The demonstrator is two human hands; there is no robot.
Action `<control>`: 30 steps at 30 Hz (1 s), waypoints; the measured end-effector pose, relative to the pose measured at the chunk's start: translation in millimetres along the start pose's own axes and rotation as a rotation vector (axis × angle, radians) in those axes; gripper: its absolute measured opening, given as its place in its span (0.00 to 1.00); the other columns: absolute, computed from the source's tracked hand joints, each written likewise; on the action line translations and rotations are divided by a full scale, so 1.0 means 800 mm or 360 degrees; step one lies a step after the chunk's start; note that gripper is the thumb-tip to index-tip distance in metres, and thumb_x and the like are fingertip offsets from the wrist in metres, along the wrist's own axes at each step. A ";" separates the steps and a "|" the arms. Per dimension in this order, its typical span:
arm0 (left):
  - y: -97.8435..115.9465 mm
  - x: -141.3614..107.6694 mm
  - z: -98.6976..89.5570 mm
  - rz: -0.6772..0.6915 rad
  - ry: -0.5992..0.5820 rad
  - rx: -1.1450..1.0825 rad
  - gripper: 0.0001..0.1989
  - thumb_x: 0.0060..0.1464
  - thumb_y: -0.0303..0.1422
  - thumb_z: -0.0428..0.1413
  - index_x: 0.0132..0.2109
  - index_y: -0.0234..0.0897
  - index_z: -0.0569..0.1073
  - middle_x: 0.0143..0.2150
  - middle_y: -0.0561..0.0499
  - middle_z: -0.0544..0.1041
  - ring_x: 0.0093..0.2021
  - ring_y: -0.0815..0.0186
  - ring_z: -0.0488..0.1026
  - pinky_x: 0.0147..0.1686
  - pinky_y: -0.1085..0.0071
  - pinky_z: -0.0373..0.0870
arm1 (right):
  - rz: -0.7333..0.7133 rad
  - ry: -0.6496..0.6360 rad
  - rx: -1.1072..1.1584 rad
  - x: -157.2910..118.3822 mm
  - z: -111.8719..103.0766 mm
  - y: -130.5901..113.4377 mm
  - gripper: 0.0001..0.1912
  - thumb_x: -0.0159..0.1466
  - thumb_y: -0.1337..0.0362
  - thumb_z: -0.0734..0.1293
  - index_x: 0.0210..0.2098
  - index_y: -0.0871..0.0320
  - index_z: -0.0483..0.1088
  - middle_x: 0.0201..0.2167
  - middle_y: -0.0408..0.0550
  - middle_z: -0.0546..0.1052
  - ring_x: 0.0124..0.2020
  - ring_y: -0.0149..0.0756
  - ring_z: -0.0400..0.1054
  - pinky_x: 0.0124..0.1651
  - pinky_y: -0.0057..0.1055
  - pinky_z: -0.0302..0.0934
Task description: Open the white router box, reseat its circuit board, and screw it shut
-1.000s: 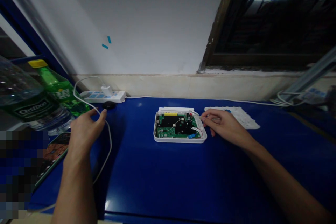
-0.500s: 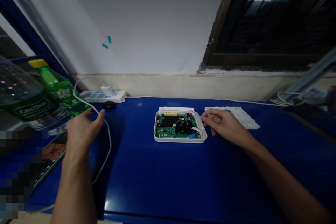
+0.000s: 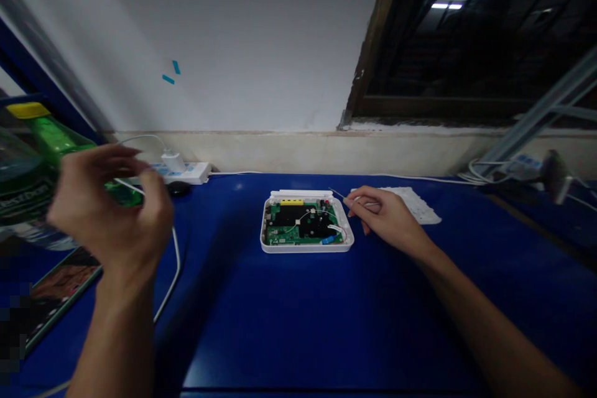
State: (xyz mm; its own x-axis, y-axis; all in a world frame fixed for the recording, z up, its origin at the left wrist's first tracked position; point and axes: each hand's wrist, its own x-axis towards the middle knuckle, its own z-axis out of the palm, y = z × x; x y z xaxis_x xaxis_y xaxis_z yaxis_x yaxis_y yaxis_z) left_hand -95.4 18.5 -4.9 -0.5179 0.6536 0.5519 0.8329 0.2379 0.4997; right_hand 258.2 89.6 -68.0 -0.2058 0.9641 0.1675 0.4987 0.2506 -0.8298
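An opened white router lies flat on the blue table, its green circuit board showing. Black pads, a yellow port block, a blue connector and thin wires sit on the board. Just right of the casing, my right hand pinches a thin, rod-like tool. The tool points left, towards the router's far right corner; its exact kind is not clear. My left hand is raised at the left, a little blurred, fingers bent and thumb apart, with nothing visible in it. Behind it runs a white cable.
A power strip with a plugged-in charger stands against the wall beside a black mouse-like object. Bottles and a phone or tablet are at the left. A white crumpled sheet lies behind my right hand.
My left hand has risen and moved left from beside the cable. My right hand has drawn slightly back from the router's edge, exposing the thin tool. The whole view has shifted.
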 end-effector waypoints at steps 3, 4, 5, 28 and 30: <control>0.063 0.005 0.008 0.0784 -0.0446 -0.0267 0.21 0.65 0.46 0.46 0.59 0.42 0.68 0.54 0.52 0.77 0.53 0.58 0.75 0.49 0.62 0.72 | -0.0048 0.0086 -0.0023 0.001 -0.003 0.002 0.16 0.64 0.50 0.68 0.40 0.57 0.75 0.28 0.48 0.79 0.22 0.33 0.70 0.24 0.29 0.64; 0.080 0.006 0.015 0.1033 -0.0709 -0.0338 0.22 0.64 0.46 0.49 0.59 0.43 0.70 0.53 0.51 0.78 0.51 0.58 0.76 0.48 0.64 0.73 | -0.0071 0.0102 -0.0038 0.001 -0.004 0.004 0.16 0.64 0.50 0.68 0.41 0.57 0.76 0.30 0.49 0.80 0.26 0.36 0.73 0.28 0.30 0.67; 0.095 0.007 0.024 0.1222 -0.0911 -0.0382 0.22 0.64 0.46 0.51 0.60 0.45 0.70 0.53 0.52 0.78 0.51 0.59 0.76 0.49 0.65 0.72 | -0.0095 0.0113 -0.0051 0.001 -0.006 0.006 0.16 0.64 0.51 0.69 0.41 0.57 0.77 0.32 0.50 0.80 0.30 0.38 0.75 0.32 0.32 0.69; 0.069 -0.056 0.156 0.1653 -0.1376 -0.0212 0.53 0.45 0.69 0.54 0.72 0.51 0.53 0.71 0.39 0.58 0.70 0.37 0.53 0.66 0.34 0.45 | -0.0243 -0.1081 -0.1105 0.011 -0.033 -0.060 0.07 0.59 0.69 0.66 0.32 0.55 0.77 0.24 0.43 0.75 0.24 0.32 0.65 0.27 0.28 0.52; 0.070 -0.057 0.155 0.1648 -0.1383 -0.0208 0.53 0.45 0.69 0.54 0.72 0.50 0.53 0.71 0.39 0.58 0.70 0.37 0.53 0.66 0.36 0.45 | -0.0181 -0.0989 -0.1046 0.000 -0.041 -0.050 0.08 0.64 0.64 0.64 0.35 0.56 0.77 0.25 0.44 0.74 0.24 0.32 0.64 0.27 0.29 0.52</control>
State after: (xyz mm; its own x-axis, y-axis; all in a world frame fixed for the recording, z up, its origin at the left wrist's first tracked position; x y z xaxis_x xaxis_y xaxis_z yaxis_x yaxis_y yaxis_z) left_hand -1.1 91.4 -84.8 0.6587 0.7396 0.1384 0.7122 -0.6722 0.2022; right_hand 265.9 82.2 -17.7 -0.6047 0.7577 -0.2453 0.7879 0.5240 -0.3235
